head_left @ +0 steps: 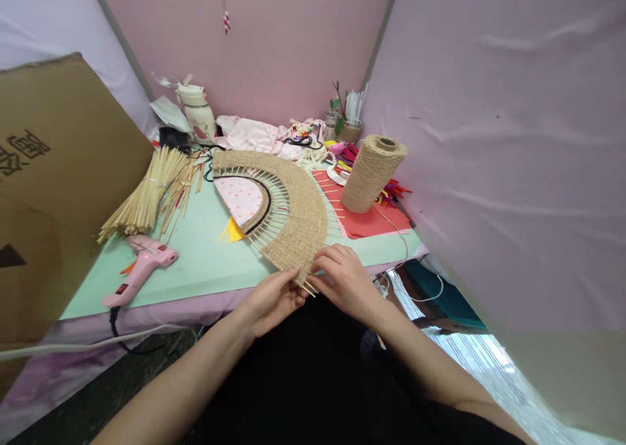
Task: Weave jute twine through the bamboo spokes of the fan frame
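A fan-shaped piece of woven twine [306, 213] on thin sticks lies across the table, its near corner reaching over the front edge. Its inner half-circle is pink dotted cloth [239, 198] with a black border, and a yellow tassel [233, 230] shows beside it. My left hand [276, 299] grips the near corner from the left, thumb on top. My right hand [345, 280] has its fingers bent and pressed at the same corner, by the protruding stick ends. The twine between my right fingers is too small to make out.
A tall twine spool [369, 174] stands on red sheets [376, 222] at the right. On the left are a pink glue gun [141, 269], a bundle of sticks [147, 197] and a large cardboard box [63, 184]. A bottle [198, 115] stands behind.
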Demonstrator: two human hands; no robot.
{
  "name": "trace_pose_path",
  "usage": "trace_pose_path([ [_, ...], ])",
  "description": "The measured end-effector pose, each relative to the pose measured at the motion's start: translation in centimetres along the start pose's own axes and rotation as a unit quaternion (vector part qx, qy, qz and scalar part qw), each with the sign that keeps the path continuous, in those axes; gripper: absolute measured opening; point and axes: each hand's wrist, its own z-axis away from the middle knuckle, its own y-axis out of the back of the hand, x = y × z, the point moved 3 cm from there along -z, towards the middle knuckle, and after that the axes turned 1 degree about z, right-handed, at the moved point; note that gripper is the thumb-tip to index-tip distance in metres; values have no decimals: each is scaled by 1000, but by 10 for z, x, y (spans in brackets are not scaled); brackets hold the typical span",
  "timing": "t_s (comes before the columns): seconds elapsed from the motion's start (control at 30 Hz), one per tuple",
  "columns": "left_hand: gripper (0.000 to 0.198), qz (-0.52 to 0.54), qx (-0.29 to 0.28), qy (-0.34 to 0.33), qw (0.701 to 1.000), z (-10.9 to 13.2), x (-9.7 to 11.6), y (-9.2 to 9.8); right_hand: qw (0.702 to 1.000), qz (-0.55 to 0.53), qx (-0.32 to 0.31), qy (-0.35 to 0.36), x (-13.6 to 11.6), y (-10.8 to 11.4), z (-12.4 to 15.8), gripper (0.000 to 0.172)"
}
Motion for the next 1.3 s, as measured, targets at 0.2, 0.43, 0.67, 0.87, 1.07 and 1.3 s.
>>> trace_pose_path([
  [0.2, 6, -39, 59, -32, 997, 13, 1, 12, 986, -143, 75, -51, 20, 1, 20, 3],
  [0.43, 11, -48, 69, -52, 995, 16, 1, 16, 967, -186, 80, -153, 35, -17, 35, 9],
  [0.67, 27, -88, 45, -93, 991, 27, 1, 17, 943, -253, 83, -200, 34, -35, 35, 13],
  [0.87, 38, -137, 96, -123, 978, 34, 0, 26, 956, -167, 149, -190, 37, -43, 35, 16],
  [1.07, 39, -197, 106, -141, 965, 30, -3, 33, 963, -140, 156, -166, 34, -48, 37, 19],
  [1.3, 43, -211, 128, -155, 956, 30, -5, 34, 962, -141, 185, -140, 27, -45, 33, 15],
])
